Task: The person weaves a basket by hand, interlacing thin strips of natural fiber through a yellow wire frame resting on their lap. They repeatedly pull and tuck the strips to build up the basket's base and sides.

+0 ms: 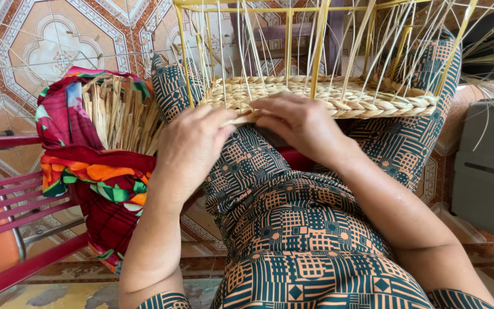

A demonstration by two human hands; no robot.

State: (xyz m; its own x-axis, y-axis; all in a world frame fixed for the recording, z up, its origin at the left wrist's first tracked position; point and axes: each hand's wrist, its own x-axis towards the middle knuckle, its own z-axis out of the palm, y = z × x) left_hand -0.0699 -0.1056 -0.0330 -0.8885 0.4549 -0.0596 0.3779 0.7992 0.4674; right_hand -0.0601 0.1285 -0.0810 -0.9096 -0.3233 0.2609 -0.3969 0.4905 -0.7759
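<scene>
Half-woven basket (327, 94) resting on the lap, just beyond both hands: pale straw base plaited in thick braided rows, set inside a yellow wire frame (318, 51) with thin loose straw stakes rising from the rim. Long axis of the woven base running side to side, from above the left hand across past the right; open top facing up and away.

Left hand (192, 151) curled, fingers closed together on a flat pale straw strand (241, 119) at the near edge of the weave. Right hand (301, 123) just beside it, fingers bent down and pinched on the same strand where it meets the braided rim. The 2 hands almost touching, strand lying between them, pointing roughly left to right along the rim.

Left of the left hand, a bundle of cut straw (118, 114) standing upright, wrapped in a bright red, orange and green cloth (95, 177) that rests on a red slatted bench (12, 200). Under both forearms, green and orange patterned clothing (298, 229). Patterned tile floor (58, 46) beyond.
</scene>
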